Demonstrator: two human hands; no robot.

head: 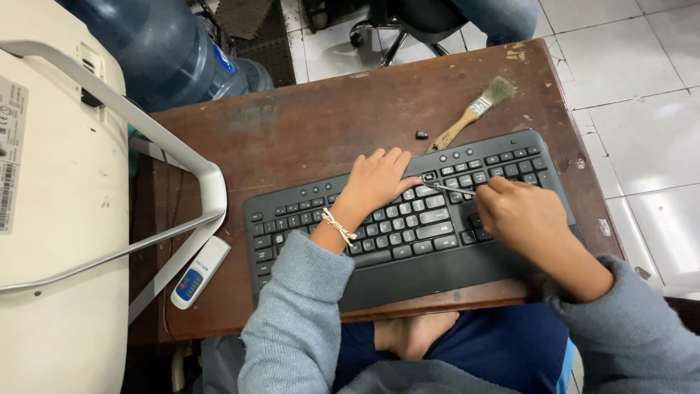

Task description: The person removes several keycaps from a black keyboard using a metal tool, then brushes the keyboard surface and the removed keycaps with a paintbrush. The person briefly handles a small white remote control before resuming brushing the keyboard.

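Centrally in the frame, a black plastic computer keyboard (pixel 408 226) lies slightly tilted on a worn dark-brown wooden desk (pixel 306 131). The left hand (pixel 379 179) rests flat on the upper key rows, fingers extended and loosely together, gripping nothing. The right hand (pixel 521 215) — at centre right — has its fingers curled tight around a thin silvery metal tool (pixel 450 190), whose tip touches a key just beside the left fingertips. A wooden-handled paintbrush (pixel 472 113) lies above the keyboard, near a small loose black keycap (pixel 421 135). At lower left sits a white-and-blue remote-like device (pixel 198 273), beside a cream-coloured appliance (pixel 51 219).
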